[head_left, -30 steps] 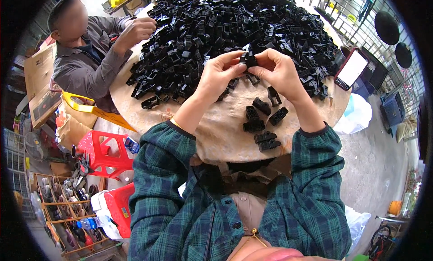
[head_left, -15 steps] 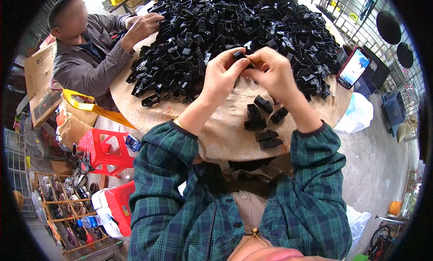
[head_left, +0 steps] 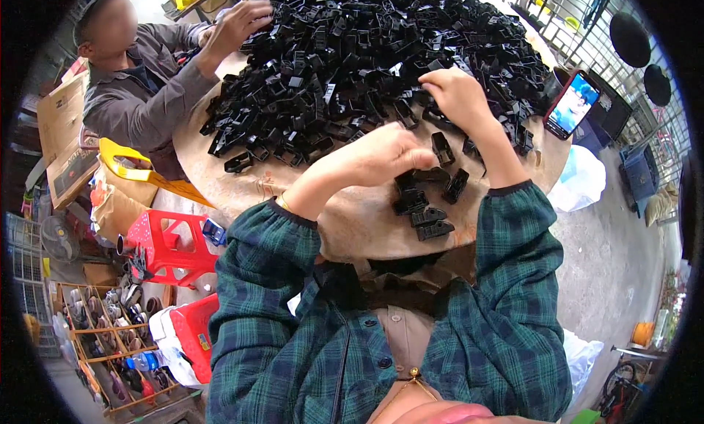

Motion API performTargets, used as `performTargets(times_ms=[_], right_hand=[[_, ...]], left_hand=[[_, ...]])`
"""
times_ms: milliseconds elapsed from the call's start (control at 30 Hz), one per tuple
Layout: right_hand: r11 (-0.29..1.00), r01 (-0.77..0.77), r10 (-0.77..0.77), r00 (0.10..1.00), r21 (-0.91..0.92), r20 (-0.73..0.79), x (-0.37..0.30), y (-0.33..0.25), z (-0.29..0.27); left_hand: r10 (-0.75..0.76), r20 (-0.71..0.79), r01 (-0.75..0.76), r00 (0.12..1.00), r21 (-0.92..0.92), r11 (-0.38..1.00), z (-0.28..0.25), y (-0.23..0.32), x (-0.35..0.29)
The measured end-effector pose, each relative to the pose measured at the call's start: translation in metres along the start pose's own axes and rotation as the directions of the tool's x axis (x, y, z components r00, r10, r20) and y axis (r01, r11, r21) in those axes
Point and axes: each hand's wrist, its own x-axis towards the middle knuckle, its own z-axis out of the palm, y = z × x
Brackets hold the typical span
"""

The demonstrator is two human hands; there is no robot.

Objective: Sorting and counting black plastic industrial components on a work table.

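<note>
A big heap of black plastic parts [head_left: 367, 50] covers the far half of a round brown table [head_left: 352, 218]. A small group of the same black parts [head_left: 429, 204] lies apart near the table's front edge. My left hand [head_left: 381, 156] hovers just above this group with its fingers pinched together, and a black part [head_left: 422, 177] sits right at the fingertips. My right hand [head_left: 455, 94] rests on the near edge of the heap, fingers curled down among the parts; what they grip is hidden.
A co-worker in a grey jacket [head_left: 139, 101] sits at the far left with a hand [head_left: 246, 20] on the heap. A lit phone [head_left: 572, 105] leans at the table's right edge. Red stools [head_left: 169, 240], a cardboard box [head_left: 59, 141] and a rack [head_left: 110, 329] stand at left.
My hands, which held one part together in front of the heap, have separated. The left dropped toward the small group and the right reached onto the heap. The co-worker's hand moved farther along the heap.
</note>
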Motion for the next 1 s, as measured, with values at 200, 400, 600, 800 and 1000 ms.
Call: performTargets(times_ms=[200,400,600,800,1000], right_hand=[[0.976,-0.098,0.147,0.957,-0.196,0.252,0.018,-0.008,0.013],[0.96,-0.196,0.247,0.929,-0.198,0.276,0.02,-0.013,0.013],[0.974,-0.137,0.157,0.982,0.178,-0.104,0.013,-0.001,-0.009],[0.405,-0.308,0.119,0.951,0.861,0.285,-0.001,-0.032,-0.044],[0.293,-0.383,0.179,0.922,0.876,0.344,-0.001,-0.057,-0.028]], left_hand=[[0.107,-0.33,0.084,0.938,0.515,0.853,0.009,-0.036,0.008],[0.072,-0.356,0.164,0.932,0.589,0.791,0.015,-0.037,0.013],[0.031,-0.484,0.217,0.875,0.448,0.867,0.012,-0.031,0.013],[-0.251,-0.6,0.203,0.759,-0.148,0.968,-0.012,-0.026,0.008],[-0.358,-0.495,-0.073,0.791,-0.659,0.749,-0.018,-0.023,0.003]])
